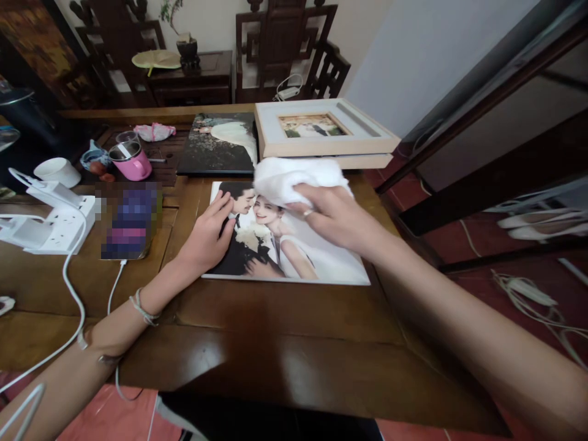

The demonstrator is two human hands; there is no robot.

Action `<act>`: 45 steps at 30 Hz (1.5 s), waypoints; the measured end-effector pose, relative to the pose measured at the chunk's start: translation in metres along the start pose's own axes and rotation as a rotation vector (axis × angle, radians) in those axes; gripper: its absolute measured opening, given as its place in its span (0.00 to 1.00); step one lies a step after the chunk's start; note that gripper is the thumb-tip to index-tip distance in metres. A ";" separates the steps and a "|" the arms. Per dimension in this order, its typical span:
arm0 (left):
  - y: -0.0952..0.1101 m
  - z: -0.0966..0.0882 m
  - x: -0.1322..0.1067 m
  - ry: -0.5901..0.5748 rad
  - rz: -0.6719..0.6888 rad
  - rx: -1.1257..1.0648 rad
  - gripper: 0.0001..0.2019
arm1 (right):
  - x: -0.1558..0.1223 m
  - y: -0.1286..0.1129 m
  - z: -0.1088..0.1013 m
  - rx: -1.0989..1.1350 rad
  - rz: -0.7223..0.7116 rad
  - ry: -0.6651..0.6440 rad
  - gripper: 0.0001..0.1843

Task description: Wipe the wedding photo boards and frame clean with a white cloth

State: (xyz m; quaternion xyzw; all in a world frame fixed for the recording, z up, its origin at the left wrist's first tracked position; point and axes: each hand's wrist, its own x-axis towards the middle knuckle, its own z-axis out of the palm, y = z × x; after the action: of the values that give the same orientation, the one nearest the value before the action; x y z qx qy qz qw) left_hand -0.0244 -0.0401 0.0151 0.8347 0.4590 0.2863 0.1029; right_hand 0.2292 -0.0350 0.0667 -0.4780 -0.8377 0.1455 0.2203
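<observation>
A wedding photo panel (298, 251) with a white edge lies face up on the dark wooden table. My left hand (209, 236) rests flat on its left side, fingers stretched out and holding nothing. In my right hand (333, 214) is a bunched white cloth (294, 177), gripped over the panel's upper right part. The cloth covers the panel's top edge there. Right behind it stand stacked pale frames (271, 148), the top one holding a small picture. A dark photo panel (215, 147) with a white gown on it lies to their left.
At the left are a white power strip (68, 223) with cords, a phone (131, 223) on a charging cable, a pink mug (131, 162) and a white cup (57, 173). Carved chairs (285, 49) stand behind the table. Cables (528, 294) lie on the red floor at right.
</observation>
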 end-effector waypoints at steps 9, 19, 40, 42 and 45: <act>-0.023 0.004 0.017 0.030 -0.022 0.000 0.20 | -0.066 0.036 0.008 -0.207 -0.044 0.137 0.08; -0.020 -0.007 0.026 -0.069 -0.138 -0.052 0.23 | -0.075 -0.005 -0.001 -0.138 -0.290 0.021 0.12; -0.017 0.000 0.018 -0.059 -0.098 -0.013 0.23 | -0.072 0.025 0.009 -0.101 -0.234 0.103 0.08; -0.022 -0.001 0.026 -0.069 -0.104 -0.009 0.23 | -0.088 0.011 0.008 -0.069 -0.278 0.082 0.09; -0.028 0.001 0.035 -0.097 -0.101 -0.004 0.24 | -0.103 -0.002 0.005 -0.036 -0.312 0.004 0.11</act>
State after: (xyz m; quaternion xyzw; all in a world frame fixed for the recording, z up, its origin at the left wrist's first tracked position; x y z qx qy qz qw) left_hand -0.0291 0.0046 0.0162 0.8233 0.4944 0.2407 0.1409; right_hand 0.2717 -0.1253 0.0396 -0.3464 -0.9037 0.0937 0.2334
